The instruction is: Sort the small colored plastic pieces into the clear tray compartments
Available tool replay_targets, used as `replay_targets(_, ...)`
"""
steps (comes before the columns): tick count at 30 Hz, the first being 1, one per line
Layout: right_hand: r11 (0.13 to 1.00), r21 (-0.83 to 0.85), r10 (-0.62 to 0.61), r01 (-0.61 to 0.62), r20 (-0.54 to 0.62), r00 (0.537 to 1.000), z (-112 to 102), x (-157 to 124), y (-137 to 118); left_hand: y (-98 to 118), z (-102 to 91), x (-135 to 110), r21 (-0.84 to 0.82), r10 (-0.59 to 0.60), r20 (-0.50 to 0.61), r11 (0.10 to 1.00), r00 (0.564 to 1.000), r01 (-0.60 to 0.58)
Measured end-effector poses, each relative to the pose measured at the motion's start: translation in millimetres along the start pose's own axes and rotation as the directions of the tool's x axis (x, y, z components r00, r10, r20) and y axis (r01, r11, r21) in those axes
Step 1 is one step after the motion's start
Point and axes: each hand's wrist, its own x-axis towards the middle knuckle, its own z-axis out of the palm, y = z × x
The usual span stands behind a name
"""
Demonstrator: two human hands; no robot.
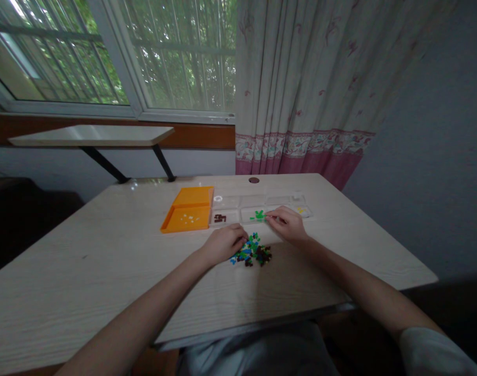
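Observation:
A mixed pile of small blue, green and dark brown plastic pieces (254,251) lies on the table in front of me. My left hand (224,243) rests at the pile's left edge, fingers curled in against the pieces; whatever they grip is hidden. Over the clear divided tray (246,200), my right hand (288,224) has its thumb and fingertips pinched together beside the green pieces (257,215). What the pinch holds is too small to make out. Brown pieces (220,218) sit in the compartment to the left, and a few yellow pieces (301,210) in the one at the right.
An orange case (193,197) lies open left of the tray, with small white pieces (190,218) in its near half. A white ring (218,199) is in a far tray compartment. A raised shelf (93,134) stands at the back left, and a round dark disc (254,180) near the back edge.

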Motion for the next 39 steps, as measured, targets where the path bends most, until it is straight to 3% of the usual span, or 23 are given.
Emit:
replay_targets(6,0.973,-0.142,0.192,-0.180,0.072,0.979,6,1,15,-1,1.3,1,0.012,-0.004,-0.001,1.000,1.000,0.004)
replay_targets(14,0.946,-0.217,0.270,-0.239,0.123,0.955,8,1,26,0,1.7,0,0.004,-0.013,0.001,1.000,1.000,0.013)
replay_targets(21,0.977,-0.156,0.177,-0.144,0.226,0.958,7,-2,14,-4,3.5,2,-0.049,-0.057,-0.031,0.997,0.998,0.055)
replay_targets(27,0.993,-0.116,0.042,0.004,0.393,0.919,17,-11,0,-1,2.9,5,-0.230,-0.105,-0.092,0.970,0.990,0.081)
replay_targets(32,0.993,-0.109,0.001,0.049,0.412,0.911,21,-15,-9,2,5.3,6,-0.349,-0.165,-0.114,0.930,0.980,0.116)
replay_targets(39,0.991,-0.107,-0.029,0.080,0.417,0.908,19,-16,-13,2,7.8,6,-0.373,-0.153,-0.136,0.923,0.979,0.093)
